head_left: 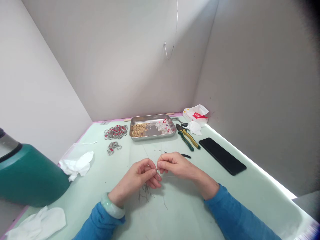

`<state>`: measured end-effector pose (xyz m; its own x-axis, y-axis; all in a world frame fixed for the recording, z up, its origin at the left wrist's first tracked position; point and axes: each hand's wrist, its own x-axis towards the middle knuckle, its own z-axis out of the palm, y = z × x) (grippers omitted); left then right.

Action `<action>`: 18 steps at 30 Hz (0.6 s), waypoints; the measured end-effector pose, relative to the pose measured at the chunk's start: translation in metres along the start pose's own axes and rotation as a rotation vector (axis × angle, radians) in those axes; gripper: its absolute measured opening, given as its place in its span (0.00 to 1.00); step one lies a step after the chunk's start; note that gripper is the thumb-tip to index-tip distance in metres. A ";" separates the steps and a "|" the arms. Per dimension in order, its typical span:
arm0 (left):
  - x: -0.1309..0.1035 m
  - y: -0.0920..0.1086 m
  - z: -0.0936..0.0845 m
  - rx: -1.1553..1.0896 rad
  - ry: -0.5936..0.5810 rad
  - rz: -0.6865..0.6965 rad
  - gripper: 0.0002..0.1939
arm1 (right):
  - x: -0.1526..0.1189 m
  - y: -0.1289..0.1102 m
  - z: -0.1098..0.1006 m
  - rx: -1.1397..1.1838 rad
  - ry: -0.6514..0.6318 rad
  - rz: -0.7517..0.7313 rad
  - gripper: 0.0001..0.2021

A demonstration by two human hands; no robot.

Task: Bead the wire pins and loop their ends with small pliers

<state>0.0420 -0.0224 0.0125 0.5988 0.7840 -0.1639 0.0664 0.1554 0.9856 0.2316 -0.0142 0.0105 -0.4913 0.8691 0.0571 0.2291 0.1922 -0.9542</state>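
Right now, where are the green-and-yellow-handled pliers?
Head view, right of centre: pliers lie between the shallow silver metal tray and the flat black rectangular slab.

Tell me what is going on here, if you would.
A person's left hand and right hand are close together over the table, seeming to pinch something thin, too fine to make out. Wires show just below the left hand. Beyond the hands, a tray holds gold beads and pale beads, with pliers to its right.
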 end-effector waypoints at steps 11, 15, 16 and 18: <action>0.000 0.005 0.003 -0.015 0.053 0.014 0.05 | 0.000 -0.003 0.002 0.103 0.060 -0.052 0.09; 0.000 0.006 0.003 -0.038 0.072 0.006 0.04 | 0.001 -0.003 0.003 0.150 0.066 -0.077 0.09; 0.000 0.005 0.003 -0.043 0.080 0.002 0.04 | 0.001 -0.002 0.004 0.150 0.070 -0.081 0.09; 0.000 0.004 0.002 -0.055 0.090 0.000 0.04 | 0.001 -0.002 0.004 0.144 0.081 -0.082 0.09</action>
<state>0.0436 -0.0230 0.0165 0.5248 0.8343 -0.1692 0.0210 0.1861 0.9823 0.2275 -0.0154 0.0111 -0.4324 0.8883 0.1546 0.0653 0.2019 -0.9772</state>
